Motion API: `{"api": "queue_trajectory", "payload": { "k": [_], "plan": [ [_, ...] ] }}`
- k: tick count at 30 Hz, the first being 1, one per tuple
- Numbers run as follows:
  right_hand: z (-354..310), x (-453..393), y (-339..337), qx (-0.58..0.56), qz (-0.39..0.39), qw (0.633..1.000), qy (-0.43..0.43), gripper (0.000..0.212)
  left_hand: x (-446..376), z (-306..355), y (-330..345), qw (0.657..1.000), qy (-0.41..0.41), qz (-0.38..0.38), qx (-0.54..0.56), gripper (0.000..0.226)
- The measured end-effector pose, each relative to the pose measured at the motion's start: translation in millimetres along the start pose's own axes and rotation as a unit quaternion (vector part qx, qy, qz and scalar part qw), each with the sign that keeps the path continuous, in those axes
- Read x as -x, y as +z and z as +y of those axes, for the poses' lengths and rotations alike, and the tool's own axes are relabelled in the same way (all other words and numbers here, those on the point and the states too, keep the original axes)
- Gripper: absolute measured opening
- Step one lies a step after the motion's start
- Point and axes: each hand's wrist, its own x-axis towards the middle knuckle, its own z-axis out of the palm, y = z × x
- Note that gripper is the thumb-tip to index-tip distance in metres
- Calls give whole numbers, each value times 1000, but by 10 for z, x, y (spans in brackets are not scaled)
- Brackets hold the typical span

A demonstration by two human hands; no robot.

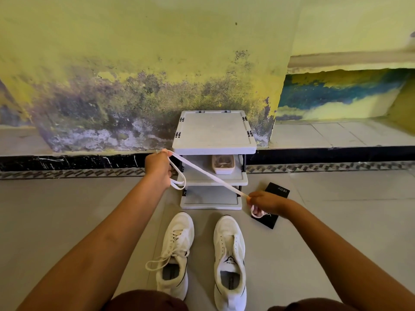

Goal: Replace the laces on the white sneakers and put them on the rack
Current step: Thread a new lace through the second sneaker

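Two white sneakers stand on the floor, toes pointing to the rack. The left sneaker is laced, with loose lace loops trailing to its left. The right sneaker has bare eyelets and no lace. A flat white lace stretches taut between my hands, in front of the rack. My left hand grips one end, with loops hanging below the fist. My right hand pinches the other end, a small loop curling under it. The small grey three-shelf rack stands against the wall.
A shallow white tray with brown contents sits on the rack's middle shelf. A black flat box lies on the tiled floor right of the rack, partly under my right hand. A stained yellow wall rises behind. My knees show at the bottom edge.
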Motion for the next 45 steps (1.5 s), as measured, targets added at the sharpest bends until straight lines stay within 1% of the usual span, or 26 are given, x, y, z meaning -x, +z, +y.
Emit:
{"api": "queue_trajectory", "payload": {
  "k": [5,8,10,12,15,17,21,23,24,25,27,28,29,31,32,33,34,35,36,37,38,39,40,41,43,45],
  "plan": [
    [38,-26,-34,70,51,996,-38,27,-26,-7,16,1000,7,20,19,21],
    [87,-61,-56,100,70,992,-32,22,-55,-3,-30,998,14,49,34,22],
    [128,-76,-66,98,73,992,-20,24,-69,-19,-51,998,12,51,33,22],
    [157,-89,-71,76,73,994,-7,26,-59,-36,-48,999,9,43,20,13],
    [146,-103,-85,77,103,992,-1,31,-38,-56,-22,999,6,21,-28,10],
    [107,-111,-91,76,128,989,-18,30,-20,-70,-10,997,11,-15,-74,9],
    [13,-116,-51,22,129,990,-47,23,32,-120,21,979,42,-74,-183,21],
    [-16,-136,-24,22,148,987,-55,22,45,-143,41,973,48,-94,-207,27],
    [-30,-143,-24,54,171,982,-56,21,54,-148,51,973,45,-107,-202,27],
    [-45,-145,-35,117,201,971,-52,19,67,-149,56,974,43,-118,-188,26],
    [-59,-99,-65,258,263,930,-12,17,89,-159,77,976,45,-141,-158,31],
    [-60,-54,-80,302,284,910,13,16,120,-161,93,977,45,-153,-143,33],
    [-58,-9,-90,330,294,896,37,16,161,-168,119,976,40,-167,-131,33],
    [-59,101,-112,361,297,881,69,18,284,-169,202,972,28,-203,-117,32],
    [-66,140,-122,368,288,881,69,21,358,-166,245,967,27,-225,-113,32],
    [-74,192,-122,366,268,889,56,27,455,-160,285,961,31,-251,-112,32],
    [-109,230,-122,324,240,915,24,35,544,-153,322,952,38,-280,-114,33],
    [-155,297,-120,221,201,954,-15,40,648,-155,365,941,45,-314,-120,33],
    [-238,358,-98,85,151,983,-54,40,740,-168,400,929,51,-344,-123,32],
    [-311,417,-66,-41,104,989,-94,34,835,-186,432,919,58,-369,-125,32],
    [-388,482,-44,-122,72,982,-126,26,930,-184,453,911,70,-384,-130,31],
    [-426,520,-26,-156,52,975,-147,20,998,-189,477,907,82,-391,-135,31],
    [-450,574,-16,-167,41,972,-163,18,1075,-176,492,904,95,-391,-140,32],
    [-452,594,-4,-171,40,969,-174,17,1118,-173,508,904,105,-389,-146,32],
    [-421,637,-26,-199,64,960,-187,21,1193,-153,515,904,115,-379,-161,32],
    [-365,646,-76,-245,75,947,-195,25,1199,-161,513,913,114,-350,-178,32]
  ]
}}
